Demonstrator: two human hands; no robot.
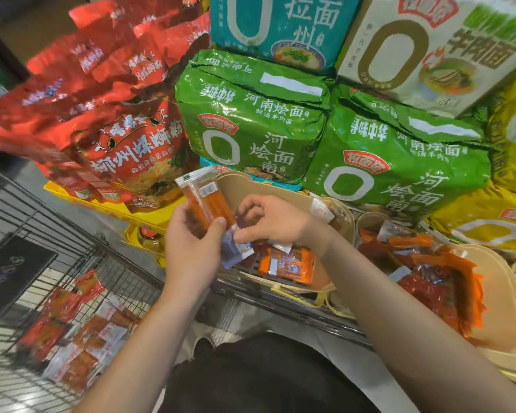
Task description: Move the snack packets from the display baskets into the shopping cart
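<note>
Collecting step: left hand (191,245) grip grasps orange snack packets (209,201) above tan display basket (239,186), right hand (268,222) pinching one; next, probably swing to wire shopping cart (51,248) at 8 o'clock.

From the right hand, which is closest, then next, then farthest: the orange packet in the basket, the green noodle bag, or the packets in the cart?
Measured from the right hand:
1. Orange packet, in the basket just below the hand.
2. Green noodle bag, on the stack above.
3. Packets in the cart, far down on the left.
</note>
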